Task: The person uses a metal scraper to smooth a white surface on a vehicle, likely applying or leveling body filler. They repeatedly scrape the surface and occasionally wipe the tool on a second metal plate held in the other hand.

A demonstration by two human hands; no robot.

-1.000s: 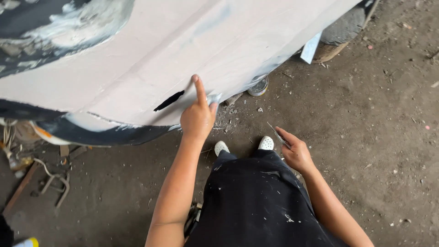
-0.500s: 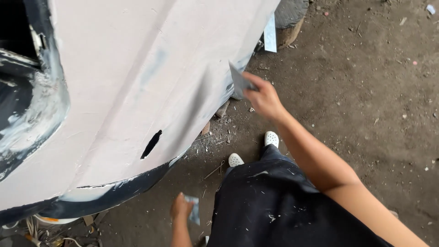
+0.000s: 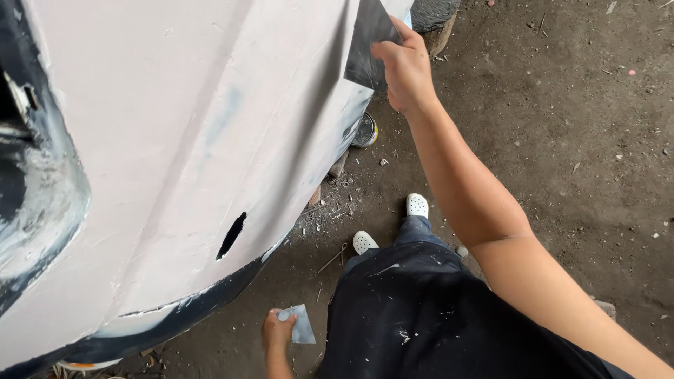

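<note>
Against the car panel (image 3: 175,140), the right hand (image 3: 404,67) grips a spreader blade (image 3: 366,45), fingers clamped, pressed flat for smoothing filler. Below the panel, the left hand (image 3: 277,330) pinches another small blade (image 3: 302,325).

Two hands are shown: the right hand (image 3: 404,67) and the left hand (image 3: 276,330). Two flat spreader blades are counted, a dark one (image 3: 368,45) and a pale one (image 3: 302,326). One filler-coated body panel (image 3: 175,140), one slot-shaped hole (image 3: 232,235), two white shoes (image 3: 417,205) (image 3: 363,241) and what is possibly one round tin (image 3: 365,131) are seen.
</note>
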